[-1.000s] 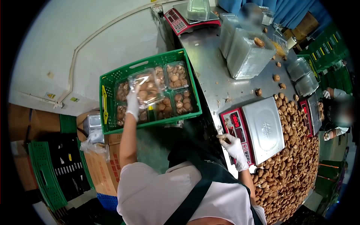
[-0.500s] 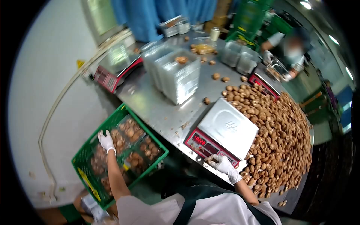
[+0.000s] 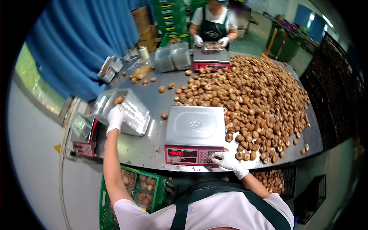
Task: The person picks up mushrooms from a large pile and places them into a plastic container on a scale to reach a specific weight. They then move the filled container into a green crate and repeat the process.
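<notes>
Clear tray stack [image 3: 132,111] under curled L hand [image 3: 115,118] fingers | R hand [image 3: 229,161] fingers flat on scale [image 3: 194,126]

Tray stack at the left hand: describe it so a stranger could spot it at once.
On the steel table, left of the centre scale, sits a stack of clear trays under the gloved left hand. Unlike the far stack, it has one mushroom on top.

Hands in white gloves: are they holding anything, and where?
Left hand is on the tray stack, at its near edge; grip unclear. Right hand holds nothing, fingers on the scale keys.
</notes>
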`<state>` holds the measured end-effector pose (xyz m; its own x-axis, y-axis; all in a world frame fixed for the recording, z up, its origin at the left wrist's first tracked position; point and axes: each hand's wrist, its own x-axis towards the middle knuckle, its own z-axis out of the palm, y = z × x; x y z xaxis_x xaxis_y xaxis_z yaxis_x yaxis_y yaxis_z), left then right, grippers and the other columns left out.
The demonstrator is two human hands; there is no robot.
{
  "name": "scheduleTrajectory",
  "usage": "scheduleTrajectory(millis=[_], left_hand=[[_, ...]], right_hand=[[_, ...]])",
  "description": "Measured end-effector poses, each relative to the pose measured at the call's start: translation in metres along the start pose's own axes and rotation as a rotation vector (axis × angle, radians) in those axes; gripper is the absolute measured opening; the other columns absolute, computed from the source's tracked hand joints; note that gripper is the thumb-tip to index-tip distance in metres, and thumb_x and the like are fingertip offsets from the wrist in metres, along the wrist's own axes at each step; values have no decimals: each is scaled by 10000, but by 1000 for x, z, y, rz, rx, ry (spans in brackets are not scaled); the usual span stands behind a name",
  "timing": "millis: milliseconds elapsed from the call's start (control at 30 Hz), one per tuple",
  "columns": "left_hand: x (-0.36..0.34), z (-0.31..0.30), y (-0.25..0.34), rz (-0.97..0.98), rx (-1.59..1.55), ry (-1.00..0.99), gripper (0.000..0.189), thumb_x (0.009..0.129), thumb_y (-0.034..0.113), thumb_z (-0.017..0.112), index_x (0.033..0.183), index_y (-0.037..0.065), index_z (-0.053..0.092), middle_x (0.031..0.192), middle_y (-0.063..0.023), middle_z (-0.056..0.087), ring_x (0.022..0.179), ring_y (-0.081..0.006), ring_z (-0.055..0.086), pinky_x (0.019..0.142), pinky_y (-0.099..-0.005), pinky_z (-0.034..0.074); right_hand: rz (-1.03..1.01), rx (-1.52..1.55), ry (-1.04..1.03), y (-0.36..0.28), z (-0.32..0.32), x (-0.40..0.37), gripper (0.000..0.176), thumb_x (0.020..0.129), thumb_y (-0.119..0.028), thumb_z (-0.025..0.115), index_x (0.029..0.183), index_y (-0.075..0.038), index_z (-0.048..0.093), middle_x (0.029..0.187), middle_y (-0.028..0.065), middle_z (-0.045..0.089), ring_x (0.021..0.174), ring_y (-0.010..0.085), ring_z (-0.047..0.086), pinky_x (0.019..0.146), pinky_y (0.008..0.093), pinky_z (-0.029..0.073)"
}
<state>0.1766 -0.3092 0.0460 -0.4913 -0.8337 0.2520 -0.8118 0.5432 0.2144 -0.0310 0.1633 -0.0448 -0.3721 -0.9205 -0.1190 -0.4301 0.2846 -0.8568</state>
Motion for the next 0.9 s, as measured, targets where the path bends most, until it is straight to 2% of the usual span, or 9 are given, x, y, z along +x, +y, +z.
scheduleTrajectory(millis=[133, 233, 267, 400, 467, 600, 667, 833, 900], left_hand=[[8, -23, 14, -126, 71, -65, 336, 729, 275, 605, 1003, 94, 678, 909, -199, 653, 847, -355, 632, 772, -400, 495], [12, -32, 13, -124, 14, 9, 343, 629, 221, 713, 927, 55, 690, 822, -154, 681, 778, -301, 657, 726, -393, 501], [22, -27, 3, -165, -44, -7, 350, 604, 198, 745, 909, 36, 688, 804, -137, 688, 747, -277, 661, 714, -382, 502], [36, -32, -3, -85, -64, -119, 288, 692, 220, 766, 778, -24, 641, 694, -119, 643, 536, -168, 592, 521, -295, 476], [51, -23, -27, -227, -485, -191, 245, 786, 201, 696, 774, -33, 622, 686, -95, 632, 484, -133, 559, 456, -267, 441], [83, -16, -76, -55, -390, -35, 211, 856, 153, 615, 904, -51, 642, 718, -77, 641, 540, -128, 574, 485, -263, 447], [85, -27, -70, -40, -279, 22, 224, 855, 164, 612, 943, -40, 644, 753, -86, 655, 594, -153, 598, 541, -277, 467], [30, -51, 32, 67, 34, 312, 262, 849, 216, 597, 1030, 32, 647, 988, -127, 669, 874, -257, 629, 798, -333, 466], [-9, -44, 88, 141, -52, 345, 245, 862, 218, 590, 1024, 46, 654, 989, -123, 669, 879, -238, 629, 788, -321, 469]], right_hand=[[178, -8, 149, 35, -12, -27, 189, 869, -263, 601, 944, -95, 645, 803, 108, 667, 754, 189, 647, 710, 310, 505], [302, 22, 162, 29, -29, -46, 203, 857, -279, 592, 950, -109, 652, 648, 108, 643, 598, 206, 644, 611, 321, 513], [296, 78, 227, 34, -29, -52, 252, 851, -295, 612, 900, -52, 658, 662, 171, 611, 559, 212, 599, 572, 335, 476], [313, 2, 227, 52, -38, -63, 223, 853, -236, 582, 957, -56, 665, 761, 114, 664, 677, 196, 640, 661, 314, 499], [316, 29, 255, 55, -43, -71, 230, 853, -223, 570, 987, -56, 655, 786, 113, 665, 717, 196, 649, 690, 319, 505], [394, 42, 222, 58, -54, -82, 229, 862, -206, 548, 1010, -54, 634, 807, 99, 660, 739, 185, 644, 706, 307, 504], [337, 128, 313, 78, -48, -84, 236, 837, -286, 559, 897, -81, 658, 680, 119, 634, 635, 261, 633, 621, 369, 498], [343, 122, 266, 81, -62, -93, 236, 843, -293, 549, 920, -96, 655, 683, 134, 627, 655, 283, 630, 639, 374, 494], [334, 49, 270, 80, -67, -97, 234, 839, -290, 555, 928, -99, 658, 699, 142, 630, 669, 294, 632, 648, 381, 493]])
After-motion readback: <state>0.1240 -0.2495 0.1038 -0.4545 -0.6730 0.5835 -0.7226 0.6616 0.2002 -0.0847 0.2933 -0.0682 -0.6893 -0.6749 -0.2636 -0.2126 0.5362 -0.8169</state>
